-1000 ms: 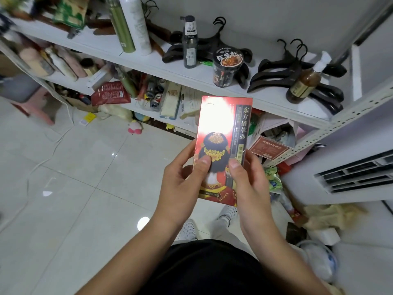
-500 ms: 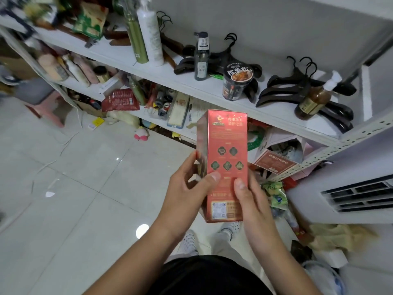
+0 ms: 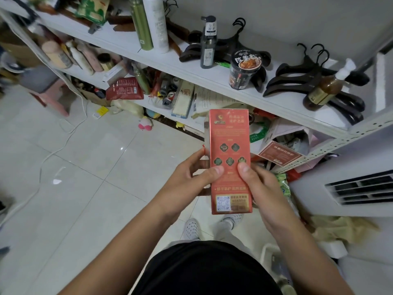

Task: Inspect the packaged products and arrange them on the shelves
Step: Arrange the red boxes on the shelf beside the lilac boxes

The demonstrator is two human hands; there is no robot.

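A tall red printed box [image 3: 229,141] stands upright in front of me, held by both hands below the white shelf [image 3: 244,90]. Its narrow side faces me, with several green emblems and a QR code near the bottom. My left hand [image 3: 191,175] grips its left edge, thumb pressed on the face. My right hand [image 3: 257,184] grips the right edge, thumb on the face too. The fingers behind the box are hidden.
The upper shelf carries a green and a white spray can [image 3: 155,22], a dark pump bottle [image 3: 208,43], a noodle cup [image 3: 244,69], black hangers [image 3: 297,77] and a brown pump bottle [image 3: 325,88]. Lower shelves are crowded with packages. A white air conditioner [image 3: 350,184] stands at right.
The box has been turned in my hands from its wide portrait face to the narrow side with emblems and QR code. My view has shifted slightly toward the shelf.
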